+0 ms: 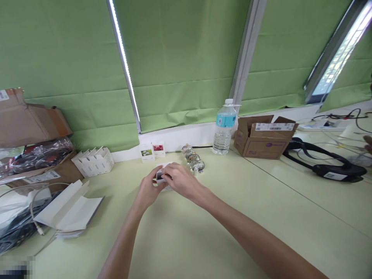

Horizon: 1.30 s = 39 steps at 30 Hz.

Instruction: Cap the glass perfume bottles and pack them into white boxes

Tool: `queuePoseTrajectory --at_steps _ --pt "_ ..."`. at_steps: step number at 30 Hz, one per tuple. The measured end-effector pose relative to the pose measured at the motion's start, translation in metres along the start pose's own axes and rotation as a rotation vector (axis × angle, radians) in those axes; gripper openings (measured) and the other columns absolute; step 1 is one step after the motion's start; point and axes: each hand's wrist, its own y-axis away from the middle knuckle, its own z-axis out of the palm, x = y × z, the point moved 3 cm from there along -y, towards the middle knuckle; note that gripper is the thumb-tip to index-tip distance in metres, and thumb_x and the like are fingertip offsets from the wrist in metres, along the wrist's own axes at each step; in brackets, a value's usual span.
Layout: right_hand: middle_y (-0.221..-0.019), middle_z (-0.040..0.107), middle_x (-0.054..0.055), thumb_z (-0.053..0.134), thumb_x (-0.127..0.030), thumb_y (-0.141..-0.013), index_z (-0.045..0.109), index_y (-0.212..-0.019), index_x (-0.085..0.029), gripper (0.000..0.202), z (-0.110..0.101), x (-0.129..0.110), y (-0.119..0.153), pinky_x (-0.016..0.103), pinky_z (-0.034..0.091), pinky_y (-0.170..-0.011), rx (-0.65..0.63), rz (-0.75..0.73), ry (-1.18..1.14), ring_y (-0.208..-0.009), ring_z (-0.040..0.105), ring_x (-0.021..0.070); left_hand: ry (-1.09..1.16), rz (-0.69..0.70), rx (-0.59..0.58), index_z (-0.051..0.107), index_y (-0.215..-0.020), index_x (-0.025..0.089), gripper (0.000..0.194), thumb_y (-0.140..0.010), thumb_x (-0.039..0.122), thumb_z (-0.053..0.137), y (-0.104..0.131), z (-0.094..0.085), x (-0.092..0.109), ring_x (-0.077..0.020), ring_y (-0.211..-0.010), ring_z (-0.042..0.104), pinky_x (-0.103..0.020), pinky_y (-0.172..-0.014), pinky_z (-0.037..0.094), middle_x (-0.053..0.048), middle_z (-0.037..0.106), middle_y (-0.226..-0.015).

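Small white box (160, 180), dark inside, at 7 o'clock from the center of view, above a pale green table (174, 240), grasped by the person's left hand (148, 190). The right hand (183, 180) has its fingers at the opening, its grip impossible to tell; a water bottle (223, 133) stands at 2 o'clock from the box.

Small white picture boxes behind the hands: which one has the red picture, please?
The right box, nearer the water bottle: its picture is pinkish red, while the left box shows white and green.
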Motion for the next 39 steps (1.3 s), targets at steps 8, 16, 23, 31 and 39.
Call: queuePoseTrajectory --at_steps 8,16,23,31,39 --pt "-0.085 0.062 0.006 0.039 -0.016 -0.091 0.067 -0.088 -0.016 0.028 0.002 0.000 0.001 0.028 0.040 -0.077 -0.034 -0.031 0.048 -0.086 0.053 0.0172 0.022 -0.021 0.012 0.049 -0.126 0.027 0.057 -0.072 0.028 0.063 0.001 0.000 -0.002 -0.0161 -0.081 0.060 -0.031 -0.076 0.049 -0.004 0.065 -0.103" --pt "-0.084 0.057 0.008 0.041 -0.028 -0.092 0.070 -0.085 -0.015 0.033 0.005 0.002 0.006 0.032 0.039 -0.079 -0.044 -0.015 0.205 -0.085 0.051 0.0182 0.010 -0.017 0.000 0.048 -0.127 0.027 0.055 -0.073 0.027 0.062 0.000 0.001 -0.001 -0.0174 -0.090 0.059 -0.032 -0.081 0.049 -0.004 0.063 -0.108" --pt "-0.091 0.062 0.007 0.039 -0.024 -0.093 0.064 -0.097 -0.015 0.028 -0.020 0.009 0.001 0.030 0.038 -0.081 0.006 0.008 0.077 -0.087 0.055 0.0171 0.096 -0.007 0.022 0.039 -0.127 0.025 0.058 -0.074 0.030 0.062 0.000 0.000 0.000 -0.0174 -0.091 0.061 -0.033 -0.080 0.049 -0.006 0.062 -0.109" --pt "-0.081 0.066 0.004 0.049 -0.036 -0.087 0.060 -0.087 -0.017 0.022 -0.032 0.040 0.005 0.026 0.040 -0.063 -0.023 0.312 -0.107 -0.074 0.059 0.0161 0.133 -0.012 0.099 0.042 -0.099 0.022 0.032 -0.075 0.035 0.061 0.001 -0.001 -0.004 -0.0179 -0.080 0.065 -0.032 -0.070 0.051 -0.005 0.064 -0.097" --pt "-0.091 0.068 0.004 0.051 -0.033 -0.085 0.066 -0.095 -0.019 0.022 -0.021 0.044 0.005 0.026 0.044 -0.066 -0.087 0.250 -0.172 -0.077 0.060 0.0160 0.126 -0.016 0.052 0.053 -0.099 0.022 0.030 -0.076 0.040 0.059 0.001 -0.002 -0.002 -0.0176 -0.084 0.063 -0.033 -0.076 0.051 -0.004 0.064 -0.098"
